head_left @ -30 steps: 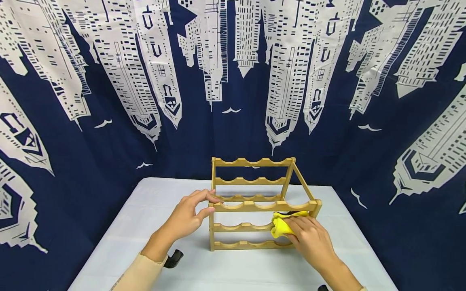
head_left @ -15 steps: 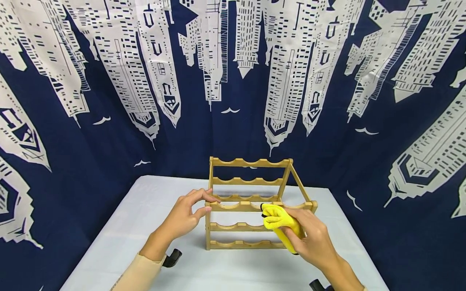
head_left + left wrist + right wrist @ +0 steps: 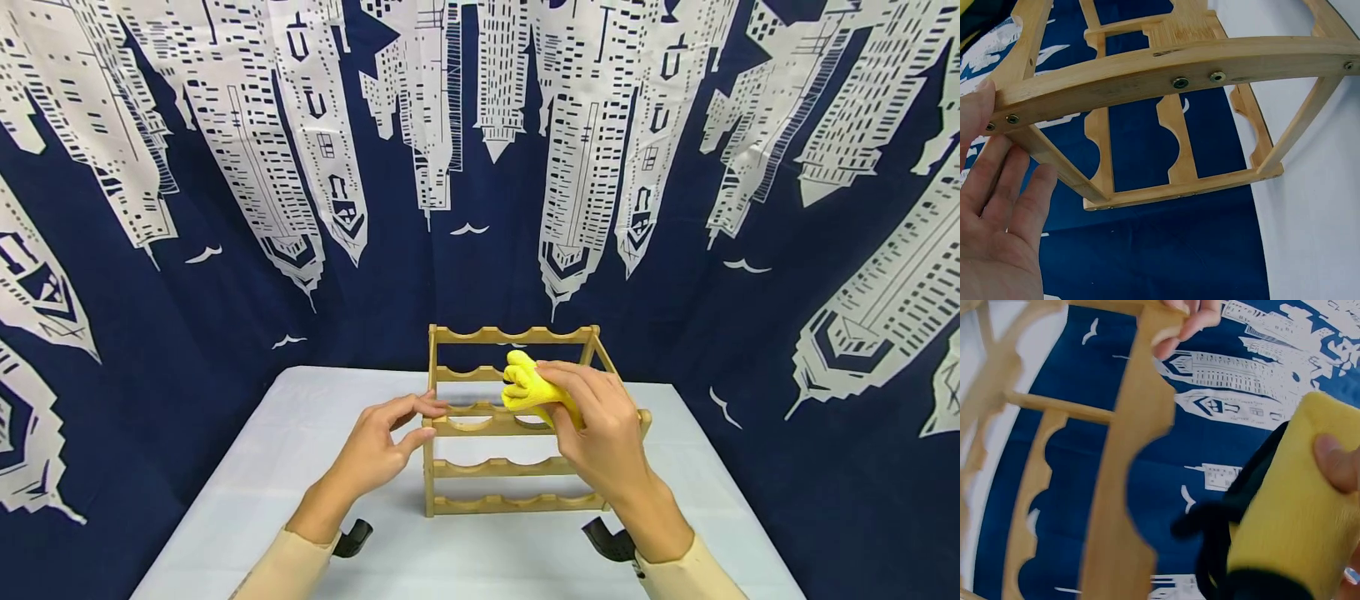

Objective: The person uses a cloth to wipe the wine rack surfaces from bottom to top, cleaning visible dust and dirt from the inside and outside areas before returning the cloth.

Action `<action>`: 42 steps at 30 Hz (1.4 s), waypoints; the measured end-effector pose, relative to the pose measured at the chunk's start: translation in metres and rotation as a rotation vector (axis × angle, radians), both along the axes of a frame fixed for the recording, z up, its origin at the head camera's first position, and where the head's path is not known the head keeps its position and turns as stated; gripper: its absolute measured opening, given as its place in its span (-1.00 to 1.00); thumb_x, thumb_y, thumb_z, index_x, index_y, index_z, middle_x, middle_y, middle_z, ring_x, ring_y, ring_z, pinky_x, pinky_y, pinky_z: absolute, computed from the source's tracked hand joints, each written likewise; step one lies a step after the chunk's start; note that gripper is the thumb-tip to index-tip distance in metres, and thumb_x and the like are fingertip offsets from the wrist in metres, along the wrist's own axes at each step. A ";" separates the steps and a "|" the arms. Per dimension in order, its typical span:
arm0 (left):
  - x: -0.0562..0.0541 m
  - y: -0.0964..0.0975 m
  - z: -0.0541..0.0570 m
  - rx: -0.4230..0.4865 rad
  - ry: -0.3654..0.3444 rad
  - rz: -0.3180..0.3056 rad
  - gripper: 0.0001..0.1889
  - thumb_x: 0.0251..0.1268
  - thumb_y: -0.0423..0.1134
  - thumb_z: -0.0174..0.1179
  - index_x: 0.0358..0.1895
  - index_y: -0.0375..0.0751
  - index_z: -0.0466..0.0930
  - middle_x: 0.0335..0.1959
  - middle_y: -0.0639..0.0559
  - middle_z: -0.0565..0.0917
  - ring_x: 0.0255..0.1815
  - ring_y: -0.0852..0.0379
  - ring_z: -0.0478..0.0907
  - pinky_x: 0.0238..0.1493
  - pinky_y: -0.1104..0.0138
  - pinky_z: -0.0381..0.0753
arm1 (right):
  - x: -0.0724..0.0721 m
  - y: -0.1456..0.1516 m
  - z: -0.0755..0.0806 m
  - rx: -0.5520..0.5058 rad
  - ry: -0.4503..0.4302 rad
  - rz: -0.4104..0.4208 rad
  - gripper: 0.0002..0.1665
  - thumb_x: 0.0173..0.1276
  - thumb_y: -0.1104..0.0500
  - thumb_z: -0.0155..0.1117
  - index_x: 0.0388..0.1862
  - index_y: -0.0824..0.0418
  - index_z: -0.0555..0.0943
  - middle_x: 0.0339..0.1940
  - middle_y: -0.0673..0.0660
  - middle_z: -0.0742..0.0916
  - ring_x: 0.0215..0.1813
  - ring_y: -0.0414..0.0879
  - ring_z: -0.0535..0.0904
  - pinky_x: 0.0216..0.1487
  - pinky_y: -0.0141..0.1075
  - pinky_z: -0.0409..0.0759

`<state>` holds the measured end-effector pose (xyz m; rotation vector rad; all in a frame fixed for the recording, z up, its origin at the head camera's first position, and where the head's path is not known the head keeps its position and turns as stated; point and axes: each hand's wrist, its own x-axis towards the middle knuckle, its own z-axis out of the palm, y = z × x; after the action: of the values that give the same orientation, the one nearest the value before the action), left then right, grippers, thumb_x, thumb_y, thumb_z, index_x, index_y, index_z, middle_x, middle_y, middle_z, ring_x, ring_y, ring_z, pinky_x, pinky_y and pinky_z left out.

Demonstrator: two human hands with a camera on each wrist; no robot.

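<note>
A wooden bottle rack (image 3: 491, 429) with scalloped rails stands on the table. My left hand (image 3: 371, 450) holds its front upper left corner. In the left wrist view, the thumb of that left hand (image 3: 1007, 219) lies against one side of the end bar (image 3: 1122, 72), with the fingers on the other side. My right hand (image 3: 606, 429) grips a folded yellow cloth (image 3: 536, 392) above the rack's front top rail. Dark edging shows on the cloth (image 3: 1291, 506) in the right wrist view, where it is apart from the scalloped rail (image 3: 1110, 487). Part of the rack's right side is hidden behind the right hand.
A white-covered table (image 3: 300, 442) lies under the rack. Behind it hangs a dark blue curtain (image 3: 390, 308) printed with white buildings and birds. Black wrist mounts (image 3: 352, 538) show beside both forearms.
My right hand has lifted the yellow cloth from the front lower rails, up and leftward over the top rail. The left hand stays at its corner.
</note>
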<state>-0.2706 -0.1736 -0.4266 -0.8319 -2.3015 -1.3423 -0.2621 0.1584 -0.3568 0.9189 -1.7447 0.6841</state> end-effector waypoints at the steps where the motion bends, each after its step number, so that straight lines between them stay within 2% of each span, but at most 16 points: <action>1: 0.001 0.000 0.000 0.010 -0.003 0.004 -0.72 0.55 -0.39 0.53 0.15 0.06 0.87 0.28 0.11 0.93 0.62 -0.19 0.72 0.57 -0.10 0.75 | -0.002 -0.004 0.003 0.016 0.015 -0.024 -0.45 0.24 0.55 0.59 0.20 0.22 0.88 0.16 0.17 0.95 0.12 0.21 0.90 0.13 -0.11 0.71; 3: 0.002 -0.001 -0.001 0.018 0.010 0.016 -0.68 0.51 -0.41 0.56 0.14 0.10 0.88 0.27 0.13 0.91 0.58 -0.16 0.75 0.52 -0.07 0.80 | -0.008 -0.012 0.007 0.071 0.029 -0.078 -0.43 0.21 0.58 0.60 0.17 0.19 0.90 0.14 0.15 0.96 0.12 0.18 0.91 0.08 -0.04 0.74; 5: 0.003 -0.002 -0.001 0.022 0.028 0.028 -0.65 0.49 -0.43 0.58 0.14 0.12 0.90 0.26 0.12 0.88 0.55 -0.12 0.77 0.47 -0.05 0.84 | -0.012 -0.020 0.007 0.137 -0.022 -0.105 -0.47 0.22 0.54 0.68 0.14 0.17 0.91 0.11 0.12 0.97 0.14 0.14 0.92 0.10 0.01 0.79; 7: 0.003 -0.002 -0.002 0.024 0.047 0.045 -0.64 0.46 -0.43 0.60 0.14 0.12 0.91 0.25 0.10 0.85 0.51 -0.11 0.79 0.42 -0.04 0.87 | -0.016 -0.028 0.005 0.213 -0.139 -0.104 -0.54 0.24 0.41 0.79 0.11 0.15 0.93 0.07 0.08 0.98 0.15 0.09 0.91 0.15 0.03 0.83; 9: 0.004 -0.002 -0.001 0.035 0.053 0.050 -0.64 0.44 -0.44 0.62 0.14 0.10 0.93 0.23 0.09 0.83 0.51 -0.10 0.80 0.40 -0.01 0.88 | -0.020 -0.037 0.000 0.261 -0.308 -0.067 -0.59 0.26 0.28 0.84 0.09 0.14 0.95 0.03 0.05 0.99 0.12 0.06 0.91 0.17 0.01 0.86; 12: 0.003 -0.002 -0.001 0.039 0.063 0.051 -0.63 0.39 -0.43 0.65 0.14 0.06 0.94 0.15 0.12 0.84 0.48 -0.07 0.82 0.39 0.08 0.88 | -0.022 -0.050 -0.006 0.258 -0.527 -0.023 -0.67 0.33 0.20 0.82 0.06 0.13 0.97 -0.02 0.03 1.00 0.08 0.01 0.90 0.12 -0.05 0.89; 14: 0.003 -0.003 0.000 0.034 0.066 0.053 -0.60 0.35 -0.43 0.67 0.19 0.00 0.92 0.13 0.11 0.87 0.41 -0.06 0.87 0.37 0.12 0.88 | -0.022 -0.058 -0.008 0.220 -0.599 0.004 -0.71 0.37 0.21 0.80 0.05 0.16 0.98 -0.03 0.06 1.00 0.01 -0.01 0.90 0.02 -0.14 0.89; 18: 0.002 -0.006 0.001 0.026 0.054 0.096 -0.52 0.28 -0.43 0.71 0.22 -0.06 0.82 0.13 0.05 0.93 0.27 -0.06 0.93 0.33 0.12 0.90 | -0.021 -0.075 -0.010 0.159 -0.621 0.025 -0.72 0.40 0.20 0.78 0.05 0.19 0.98 -0.04 0.10 1.00 -0.09 -0.05 0.91 -0.17 -0.33 0.80; 22: 0.003 -0.008 -0.001 0.043 0.024 0.117 -0.65 0.28 -0.46 0.69 0.01 -0.09 0.80 0.11 -0.04 0.96 0.27 -0.14 0.93 0.29 0.10 0.92 | -0.021 -0.088 -0.015 0.179 -0.665 0.059 -0.75 0.48 0.17 0.73 0.10 0.13 0.99 0.01 0.07 1.00 -0.02 -0.06 0.94 -0.19 -0.42 0.79; 25: 0.003 -0.010 -0.002 0.054 0.019 0.113 -0.77 0.35 -0.49 0.63 -0.10 -0.12 0.84 0.08 -0.09 0.97 0.21 -0.15 0.95 0.21 0.15 0.96 | -0.020 -0.093 -0.019 0.223 -0.687 0.079 -0.73 0.54 0.14 0.69 0.16 0.08 0.98 0.07 0.06 1.00 0.05 -0.07 0.95 -0.16 -0.40 0.83; 29: 0.002 -0.012 0.001 0.031 0.042 0.110 -0.79 0.45 -0.53 0.54 -0.09 -0.11 0.88 0.03 -0.06 0.98 0.10 -0.09 0.97 0.14 0.22 0.97 | -0.019 -0.094 -0.022 0.281 -0.618 0.059 -0.63 0.54 0.08 0.69 0.27 0.06 0.94 0.14 0.06 0.99 0.11 -0.04 0.97 -0.09 -0.24 0.91; 32: 0.002 -0.012 0.003 -0.002 0.062 0.110 -0.80 0.51 -0.52 0.51 -0.08 -0.09 0.86 0.03 -0.02 0.98 0.12 -0.08 0.97 0.22 0.17 0.96 | -0.019 -0.093 -0.025 0.321 -0.558 0.038 -0.54 0.47 0.03 0.74 0.30 0.05 0.93 0.15 0.04 0.99 0.12 -0.04 0.97 -0.04 -0.18 0.94; 37: 0.004 -0.012 0.004 -0.020 0.070 0.125 -0.81 0.56 -0.50 0.49 -0.08 -0.07 0.82 0.09 0.01 0.97 0.20 -0.11 0.95 0.31 0.01 0.92 | -0.019 -0.093 -0.027 0.369 -0.493 0.002 -0.48 0.38 -0.03 0.80 0.28 0.04 0.93 0.11 0.00 1.00 0.07 -0.06 0.97 -0.05 -0.22 0.93; 42: 0.005 -0.009 0.003 -0.007 0.074 0.119 -0.81 0.55 -0.51 0.48 -0.09 -0.09 0.81 0.10 0.00 0.97 0.20 -0.12 0.95 0.31 -0.02 0.92 | -0.017 -0.091 -0.027 0.401 -0.444 -0.035 -0.48 0.38 -0.04 0.81 0.26 0.06 0.94 0.10 0.00 1.00 0.06 -0.06 0.96 -0.03 -0.20 0.93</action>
<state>-0.2659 -0.1830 -0.4236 -0.7214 -2.2618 -1.2329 -0.2794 0.0677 -0.3838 1.0561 -2.3467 0.5502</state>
